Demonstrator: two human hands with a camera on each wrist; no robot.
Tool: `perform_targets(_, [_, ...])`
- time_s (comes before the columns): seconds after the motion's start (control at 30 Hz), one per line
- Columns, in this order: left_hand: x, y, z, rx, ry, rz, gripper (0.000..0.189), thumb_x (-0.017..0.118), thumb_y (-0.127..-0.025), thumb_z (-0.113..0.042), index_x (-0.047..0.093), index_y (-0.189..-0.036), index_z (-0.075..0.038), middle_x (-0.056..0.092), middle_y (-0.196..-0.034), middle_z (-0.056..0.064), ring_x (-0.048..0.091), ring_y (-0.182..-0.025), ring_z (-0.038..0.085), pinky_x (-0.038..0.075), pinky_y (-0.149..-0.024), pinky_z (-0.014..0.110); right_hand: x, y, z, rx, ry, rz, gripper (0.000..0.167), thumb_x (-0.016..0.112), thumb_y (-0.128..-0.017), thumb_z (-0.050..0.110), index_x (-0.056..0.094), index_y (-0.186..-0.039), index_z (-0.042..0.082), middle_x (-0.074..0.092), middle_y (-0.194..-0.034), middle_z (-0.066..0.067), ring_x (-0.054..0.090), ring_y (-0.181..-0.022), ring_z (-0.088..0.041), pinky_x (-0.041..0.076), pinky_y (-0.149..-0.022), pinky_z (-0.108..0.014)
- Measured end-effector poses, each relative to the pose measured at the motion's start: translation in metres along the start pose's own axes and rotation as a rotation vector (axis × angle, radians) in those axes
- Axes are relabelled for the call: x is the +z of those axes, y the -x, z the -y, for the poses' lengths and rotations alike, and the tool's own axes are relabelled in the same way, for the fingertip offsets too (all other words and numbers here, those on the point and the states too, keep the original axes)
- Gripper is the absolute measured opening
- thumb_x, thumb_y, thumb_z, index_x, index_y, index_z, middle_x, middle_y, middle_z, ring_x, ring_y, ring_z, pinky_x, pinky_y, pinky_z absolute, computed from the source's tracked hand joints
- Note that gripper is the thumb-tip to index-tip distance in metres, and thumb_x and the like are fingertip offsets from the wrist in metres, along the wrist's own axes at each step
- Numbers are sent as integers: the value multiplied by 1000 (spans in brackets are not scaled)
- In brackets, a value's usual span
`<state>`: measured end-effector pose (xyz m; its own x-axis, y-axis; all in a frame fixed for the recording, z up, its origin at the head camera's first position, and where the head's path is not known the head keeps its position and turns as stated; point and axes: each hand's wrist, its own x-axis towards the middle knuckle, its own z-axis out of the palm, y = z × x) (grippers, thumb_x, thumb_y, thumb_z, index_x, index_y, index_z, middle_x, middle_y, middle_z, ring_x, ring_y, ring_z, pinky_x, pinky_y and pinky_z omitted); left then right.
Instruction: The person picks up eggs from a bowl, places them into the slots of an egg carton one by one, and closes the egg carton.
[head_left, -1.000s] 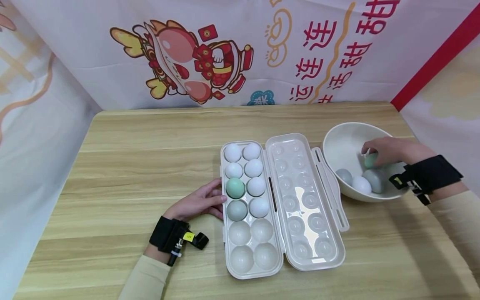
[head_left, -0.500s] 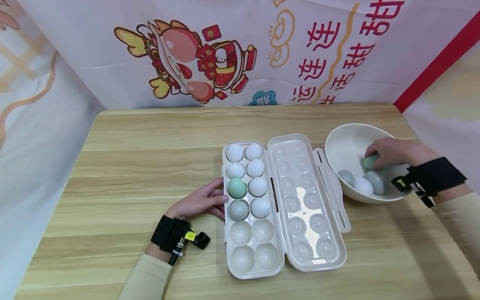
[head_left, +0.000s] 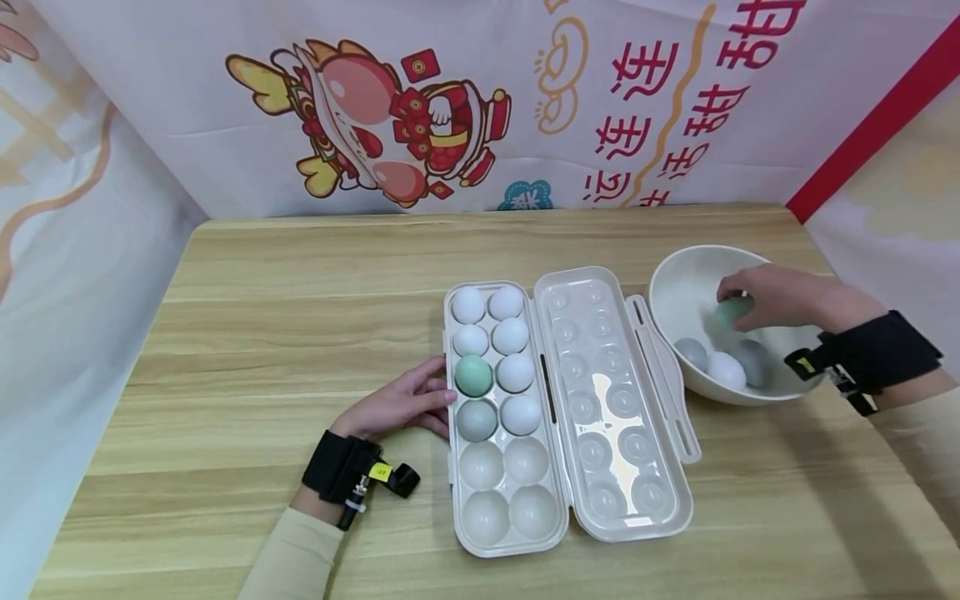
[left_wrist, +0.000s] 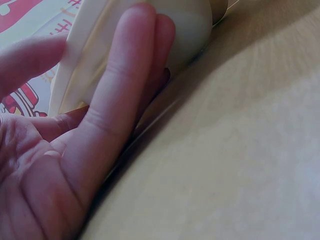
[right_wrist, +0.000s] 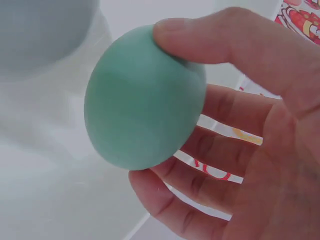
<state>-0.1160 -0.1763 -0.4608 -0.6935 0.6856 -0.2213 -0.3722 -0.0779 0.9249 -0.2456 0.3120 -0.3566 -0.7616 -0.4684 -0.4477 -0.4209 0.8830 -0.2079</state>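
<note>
Right hand (head_left: 783, 298) has a green egg (right_wrist: 142, 102) pinched, slightly higher in the bowl (head_left: 681, 300) now, so that pick looks good; left hand (head_left: 397, 407) rests loose against the carton (head_left: 506, 492).

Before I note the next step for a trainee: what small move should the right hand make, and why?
Probably carry the held green egg from the bowl toward the carton: the right hand has it between thumb and fingers, and four cups at the carton's near end are bare.
</note>
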Motion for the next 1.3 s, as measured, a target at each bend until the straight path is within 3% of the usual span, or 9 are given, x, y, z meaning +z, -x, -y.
perform_targets(0.23, [0,0,0,1,-5,-5,59,48,-102,-10,17,-152,-4,54,-121,26,65,-90,36,56,-80,50,-4,2,11,-28,6,-19,44,83,-76,15,63,-111,-1,62,-95,-6,52,-83,-23,54,-74,-41])
perform_targets(0.73, [0,1,-2,-9,-20,-16,62,49,-101,-11,15,-153,-5,54,-121,26,65,-90,36,56,-80,49,-12,8,42,-72,17,-103,42,84,-75,13,63,-110,2,64,-97,-5,56,-83,-21,56,-77,-43])
perform_targets(1.3, [1,0,-3,-20,-18,-23,62,50,-101,-10,16,-153,-4,54,-121,26,65,-90,35,56,-80,49,-17,22,76,-176,114,-264,43,85,-71,12,62,-107,6,61,-96,-7,57,-81,-22,58,-72,-41])
